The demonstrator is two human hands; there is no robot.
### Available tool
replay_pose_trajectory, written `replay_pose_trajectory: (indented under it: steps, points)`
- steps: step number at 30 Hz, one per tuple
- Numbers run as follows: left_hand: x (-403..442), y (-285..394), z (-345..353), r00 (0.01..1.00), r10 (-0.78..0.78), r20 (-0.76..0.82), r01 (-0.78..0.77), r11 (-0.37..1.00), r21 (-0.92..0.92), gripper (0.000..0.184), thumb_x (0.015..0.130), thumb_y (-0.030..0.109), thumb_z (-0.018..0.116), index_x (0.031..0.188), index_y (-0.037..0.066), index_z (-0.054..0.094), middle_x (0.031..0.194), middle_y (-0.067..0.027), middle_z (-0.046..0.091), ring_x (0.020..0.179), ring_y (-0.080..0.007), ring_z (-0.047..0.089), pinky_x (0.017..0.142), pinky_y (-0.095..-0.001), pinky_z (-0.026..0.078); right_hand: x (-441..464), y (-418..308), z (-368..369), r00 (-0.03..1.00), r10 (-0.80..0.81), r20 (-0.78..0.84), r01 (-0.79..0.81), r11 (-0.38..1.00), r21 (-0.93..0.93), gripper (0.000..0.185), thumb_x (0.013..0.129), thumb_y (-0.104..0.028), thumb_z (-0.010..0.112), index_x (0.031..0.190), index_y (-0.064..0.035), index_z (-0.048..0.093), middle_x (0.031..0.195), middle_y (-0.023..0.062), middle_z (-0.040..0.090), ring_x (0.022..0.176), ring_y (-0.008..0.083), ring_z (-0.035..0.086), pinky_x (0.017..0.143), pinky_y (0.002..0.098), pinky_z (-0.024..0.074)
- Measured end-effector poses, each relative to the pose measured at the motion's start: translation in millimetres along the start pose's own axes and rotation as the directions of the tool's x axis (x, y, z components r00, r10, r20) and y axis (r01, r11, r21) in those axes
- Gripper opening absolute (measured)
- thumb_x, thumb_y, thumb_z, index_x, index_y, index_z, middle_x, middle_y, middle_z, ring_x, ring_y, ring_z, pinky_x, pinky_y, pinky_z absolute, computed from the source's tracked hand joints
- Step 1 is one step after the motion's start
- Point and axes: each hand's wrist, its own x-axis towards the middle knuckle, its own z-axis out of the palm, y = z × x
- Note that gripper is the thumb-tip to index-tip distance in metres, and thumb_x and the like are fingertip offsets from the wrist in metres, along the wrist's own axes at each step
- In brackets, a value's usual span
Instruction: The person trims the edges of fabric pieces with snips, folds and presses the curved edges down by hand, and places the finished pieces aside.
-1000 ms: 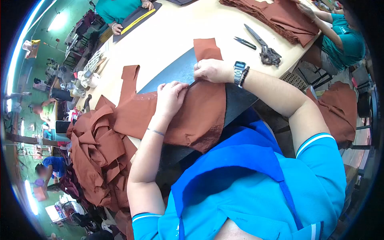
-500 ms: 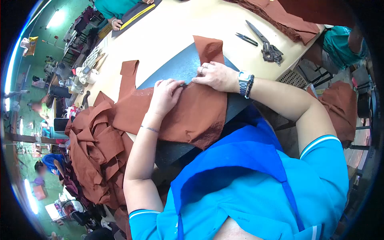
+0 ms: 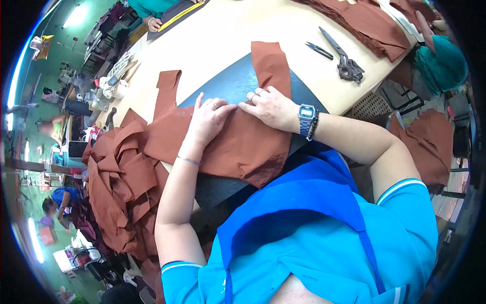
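Note:
A cut piece of reddish-brown cloth (image 3: 243,147) with two strap-like ends lies over a dark blue-grey board (image 3: 220,86) in front of me. My left hand (image 3: 210,120) pinches the inner curved edge of the cloth, thumb and forefinger together. Close beside it, my right hand (image 3: 273,107) pinches the same edge, its other fingers curled. The fingertips nearly meet. Whether anything small sits between them is hidden.
Large shears (image 3: 344,61) and small thread snips (image 3: 319,50) lie on the pale table (image 3: 212,43). Crumpled brown cloth (image 3: 121,187) is heaped at my left. More brown cloth (image 3: 354,25) lies at the far right. Another person's hand (image 3: 154,24) is near a yellow strip (image 3: 180,17).
My hands have come closer together along the cloth edge. The dark speck at my left fingertips no longer shows. The right strap lies straighter. At far right, a person's arm and white material appear.

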Motion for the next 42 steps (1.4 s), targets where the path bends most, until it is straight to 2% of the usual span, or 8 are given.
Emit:
replay_pose_trajectory:
  steps: [11,14,25,28,31,37,40,42]
  points:
    - [-20,-39,-4,1.0,-0.008,-0.02,0.009,0.999,0.05,0.023,0.088,0.016,0.061,0.105,0.027,0.072,0.098,0.0053,0.064,0.099,-0.0149,0.062,0.111,-0.054,0.034,7,-10,-3,0.993,0.068,0.098,-0.079,0.99,0.118,0.043,0.091,-0.011,0.049,0.134,-0.0097,0.054,0.118,0.0116,0.055,0.108,0.0264,0.056,0.084,0.038,0.051]
    - [-19,-35,-6,0.996,0.017,-0.089,-0.011,0.998,0.063,0.02,0.085,0.011,0.064,0.098,0.023,0.074,0.093,0.0045,0.065,0.091,-0.0157,0.064,0.111,-0.0456,0.034,12,-12,-4,0.989,0.086,0.118,-0.099,0.989,0.11,0.042,0.092,-0.012,0.049,0.133,-0.0109,0.055,0.118,0.0115,0.056,0.108,0.0268,0.056,0.08,0.04,0.0528]
    - [-24,-35,-5,0.999,-0.02,-0.051,0.025,0.996,0.086,0.024,0.087,0.015,0.064,0.105,0.028,0.072,0.099,0.0057,0.064,0.098,-0.0155,0.063,0.113,-0.0544,0.032,43,-27,1,0.937,0.181,0.297,-0.178,0.983,-0.036,0.043,0.094,-0.016,0.051,0.136,-0.0201,0.054,0.12,0.0138,0.057,0.114,0.0278,0.057,0.079,0.0444,0.0559]
    - [-24,-36,-5,0.999,-0.022,-0.034,0.025,0.996,0.089,0.025,0.087,0.014,0.066,0.108,0.026,0.071,0.1,0.0045,0.064,0.099,-0.016,0.062,0.112,-0.0539,0.032,28,-16,-16,0.957,0.104,0.269,-0.134,0.987,0.094,0.043,0.095,-0.014,0.045,0.136,-0.0173,0.054,0.121,0.0162,0.055,0.108,0.0299,0.058,0.08,0.047,0.052]
    - [-26,-34,-11,0.992,-0.104,-0.078,0.106,0.994,0.027,0.025,0.087,0.015,0.068,0.112,0.021,0.069,0.107,0.0004,0.063,0.105,-0.0204,0.061,0.111,-0.0536,0.033,8,6,-40,0.944,0.074,0.321,-0.086,0.996,0.022,0.031,0.094,-0.014,0.046,0.122,-0.0119,0.06,0.119,0.0159,0.056,0.109,0.0301,0.058,0.08,0.0457,0.0506]
    - [-73,-39,-33,0.955,-0.297,-0.008,0.293,0.947,-0.131,0.034,0.087,0.027,0.072,0.116,0.01,0.064,0.126,-0.0136,0.057,0.121,-0.0342,0.053,0.108,-0.0471,0.039,-28,19,-36,0.958,0.277,0.079,-0.28,0.826,0.489,0.016,0.083,-0.012,0.067,0.096,-0.0069,0.06,0.095,0.0113,0.065,0.091,0.0315,0.066,0.079,0.0451,0.0517]
    - [-88,-10,-39,0.934,-0.357,0.006,0.356,0.93,-0.094,0.041,0.087,0.033,0.071,0.12,0.009,0.064,0.13,-0.0162,0.056,0.123,-0.0351,0.051,0.105,-0.0448,0.041,-8,42,-36,0.938,0.215,0.273,-0.333,0.778,0.532,0.017,0.081,-0.006,0.066,0.097,-0.0068,0.059,0.088,0.0125,0.068,0.089,0.0338,0.067,0.081,0.0457,0.0516]
    - [-84,26,-53,0.902,-0.418,0.11,0.425,0.904,-0.049,0.048,0.088,0.041,0.069,0.125,0.01,0.063,0.132,-0.017,0.055,0.124,-0.0348,0.051,0.103,-0.0462,0.042,19,66,-52,0.878,0.215,0.428,-0.371,0.87,0.324,0.019,0.081,-0.004,0.063,0.099,-0.0076,0.059,0.094,0.0156,0.069,0.093,0.0358,0.066,0.082,0.0448,0.0521]
